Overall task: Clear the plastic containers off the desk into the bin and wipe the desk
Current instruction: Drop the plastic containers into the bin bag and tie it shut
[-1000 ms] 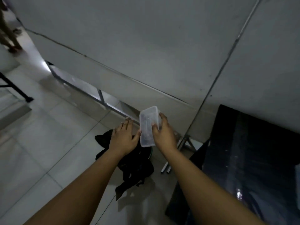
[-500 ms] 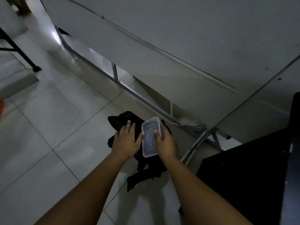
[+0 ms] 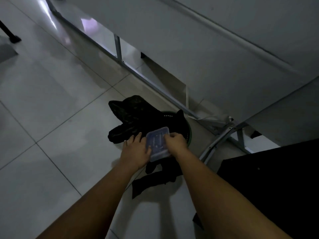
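Note:
A clear rectangular plastic container [image 3: 158, 144] hangs low over the bin [image 3: 189, 133], a round green-rimmed one lined with a loose black bag [image 3: 134, 116] that spills onto the floor. My right hand [image 3: 176, 141] grips the container's right edge, fingers curled over it. My left hand [image 3: 137, 149] is at its left edge with the thumb against it and the fingers stretched toward the bag. Inside the bin all is dark and hidden.
Pale floor tiles [image 3: 51, 118] spread to the left. A white desk panel [image 3: 207, 57] on a metal frame [image 3: 119, 49] runs behind the bin. A black desk surface [image 3: 276, 178] fills the lower right. A dark leg [image 3: 12, 37] stands at far left.
Both hands have lowered the container from in front of the white panel down to just above the bin's black bag. My view has tilted down toward the floor.

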